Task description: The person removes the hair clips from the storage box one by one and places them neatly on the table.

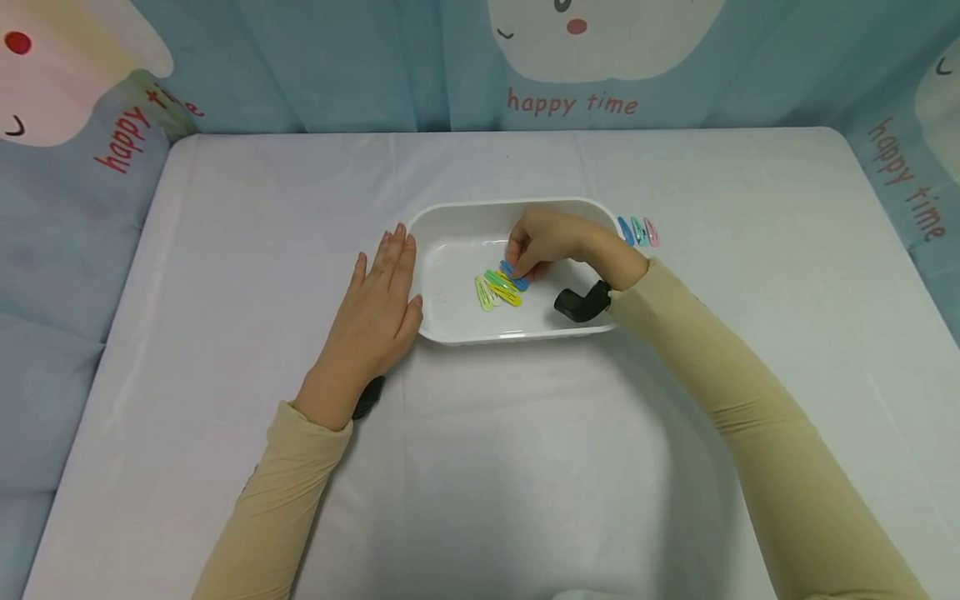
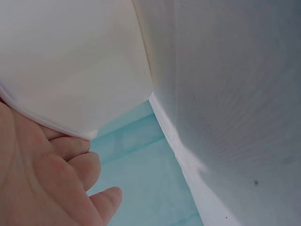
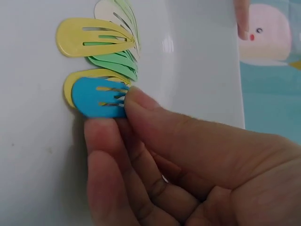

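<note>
A blue snap hair clip (image 3: 96, 98) is pinched between the thumb and fingers of my right hand (image 1: 546, 240), inside a white tray (image 1: 517, 337). Close beside it in the tray lie several more hair clips: yellow ones (image 3: 70, 37), green ones (image 3: 113, 62) and a whitish one (image 3: 104, 9), overlapping in part. My left hand (image 1: 378, 304), fingers straight, rests along the tray's left rim. In the left wrist view its fingers touch the tray's edge from outside.
Just beyond the tray's right end, a blue clip (image 1: 626, 231), a teal clip (image 1: 639, 232) and a pink clip (image 1: 651, 232) lie in a row on the white tablecloth (image 1: 480, 467). A blue printed curtain (image 1: 360, 67) hangs behind the table.
</note>
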A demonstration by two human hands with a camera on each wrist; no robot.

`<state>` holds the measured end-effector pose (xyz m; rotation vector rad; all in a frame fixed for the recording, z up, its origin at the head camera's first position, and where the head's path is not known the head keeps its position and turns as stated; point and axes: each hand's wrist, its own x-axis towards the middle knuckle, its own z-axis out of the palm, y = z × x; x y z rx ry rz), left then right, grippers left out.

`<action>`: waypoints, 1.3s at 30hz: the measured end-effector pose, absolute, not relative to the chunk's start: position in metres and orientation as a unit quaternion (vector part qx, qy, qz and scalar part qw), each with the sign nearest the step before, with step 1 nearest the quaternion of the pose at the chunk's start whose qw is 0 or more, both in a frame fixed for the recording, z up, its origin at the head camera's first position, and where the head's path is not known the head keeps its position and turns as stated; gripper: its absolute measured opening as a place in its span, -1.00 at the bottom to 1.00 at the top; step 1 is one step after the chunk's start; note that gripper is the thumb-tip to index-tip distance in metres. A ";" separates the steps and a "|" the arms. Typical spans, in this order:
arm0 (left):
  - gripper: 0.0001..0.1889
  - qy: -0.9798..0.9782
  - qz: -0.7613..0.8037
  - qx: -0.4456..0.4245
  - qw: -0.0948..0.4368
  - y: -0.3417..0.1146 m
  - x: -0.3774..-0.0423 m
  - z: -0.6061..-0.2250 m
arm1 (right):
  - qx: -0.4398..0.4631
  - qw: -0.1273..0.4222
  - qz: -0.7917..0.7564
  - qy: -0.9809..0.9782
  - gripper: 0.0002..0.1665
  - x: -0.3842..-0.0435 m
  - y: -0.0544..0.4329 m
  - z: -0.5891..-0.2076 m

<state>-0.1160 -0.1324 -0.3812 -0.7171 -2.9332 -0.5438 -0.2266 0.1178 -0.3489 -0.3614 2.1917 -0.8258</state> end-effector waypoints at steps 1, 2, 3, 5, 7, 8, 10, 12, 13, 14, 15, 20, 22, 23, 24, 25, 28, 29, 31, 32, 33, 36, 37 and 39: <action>-0.34 -0.955 -0.177 -0.233 0.037 -0.133 -0.116 -0.381 | -0.139 0.376 -0.327 0.856 -0.91 -0.227 0.118 -0.349; -0.34 -0.956 -0.177 -0.233 0.038 -0.133 -0.116 -0.381 | -0.138 0.376 -0.330 0.855 -0.91 -0.227 0.117 -0.348; -0.34 -0.956 -0.176 -0.233 0.039 -0.133 -0.116 -0.381 | -0.137 0.376 -0.331 0.855 -0.91 -0.227 0.117 -0.348; -0.34 -0.955 -0.176 -0.233 0.040 -0.133 -0.116 -0.380 | -0.137 0.375 -0.336 0.853 -0.90 -0.227 0.117 -0.347; -0.34 -0.955 -0.175 -0.234 0.041 -0.133 -0.116 -0.380 | -0.140 0.375 -0.338 0.852 -0.90 -0.228 0.118 -0.346; -0.34 -0.955 -0.175 -0.234 0.041 -0.133 -0.116 -0.380 | -0.141 0.376 -0.340 0.851 -0.90 -0.229 0.118 -0.346; -0.34 -0.955 -0.175 -0.234 0.042 -0.134 -0.116 -0.379 | -0.143 0.377 -0.344 0.848 -0.89 -0.230 0.118 -0.345; -0.35 -0.956 -0.174 -0.234 0.043 -0.134 -0.116 -0.378 | -0.145 0.378 -0.346 0.846 -0.89 -0.230 0.117 -0.344; -0.35 -0.956 -0.174 -0.233 0.043 -0.135 -0.116 -0.378 | -0.145 0.379 -0.349 0.845 -0.89 -0.231 0.117 -0.343; -0.35 -0.956 -0.175 -0.233 0.044 -0.135 -0.116 -0.378 | -0.146 0.378 -0.350 0.845 -0.89 -0.230 0.117 -0.343; -0.35 -0.956 -0.175 -0.232 0.045 -0.135 -0.116 -0.378 | -0.147 0.374 -0.350 0.846 -0.89 -0.230 0.117 -0.341; -0.35 -0.956 -0.178 -0.232 0.041 -0.135 -0.116 -0.378 | -0.154 0.347 -0.359 0.852 -0.89 -0.226 0.118 -0.336; -0.35 -0.955 -0.179 -0.232 0.040 -0.135 -0.117 -0.378 | -0.159 0.337 -0.369 0.852 -0.89 -0.224 0.120 -0.334; -0.35 -0.955 -0.179 -0.233 0.040 -0.134 -0.117 -0.378 | -0.160 0.333 -0.375 0.850 -0.89 -0.222 0.121 -0.333; -0.35 -0.955 -0.179 -0.233 0.040 -0.134 -0.117 -0.378 | -0.162 0.330 -0.382 0.848 -0.89 -0.222 0.122 -0.333; -0.35 -0.955 -0.178 -0.234 0.041 -0.134 -0.117 -0.379 | -0.162 0.327 -0.391 0.845 -0.89 -0.220 0.124 -0.332; -0.35 -0.955 -0.179 -0.234 0.044 -0.134 -0.117 -0.380 | -0.163 0.318 -0.419 0.835 -0.87 -0.216 0.130 -0.329; -0.35 -0.954 -0.179 -0.235 0.044 -0.134 -0.116 -0.380 | -0.164 0.313 -0.433 0.829 -0.87 -0.214 0.132 -0.329; -0.35 -0.954 -0.179 -0.235 0.044 -0.133 -0.116 -0.381 | -0.168 0.305 -0.460 0.817 -0.87 -0.209 0.137 -0.327; -0.35 -0.954 -0.180 -0.234 0.043 -0.133 -0.116 -0.381 | -0.171 0.300 -0.473 0.810 -0.87 -0.206 0.139 -0.326; -0.35 -0.955 -0.179 -0.234 0.042 -0.133 -0.116 -0.381 | -0.173 0.296 -0.486 0.804 -0.87 -0.203 0.141 -0.325; -0.34 -0.955 -0.178 -0.232 0.041 -0.133 -0.115 -0.380 | -0.176 0.280 -0.513 0.792 -0.89 -0.197 0.147 -0.322; -0.34 -0.955 -0.178 -0.232 0.041 -0.133 -0.115 -0.380 | -0.176 0.275 -0.517 0.791 -0.89 -0.195 0.149 -0.322; -0.34 -0.956 -0.178 -0.232 0.039 -0.133 -0.114 -0.380 | -0.175 0.266 -0.523 0.791 -0.90 -0.192 0.153 -0.321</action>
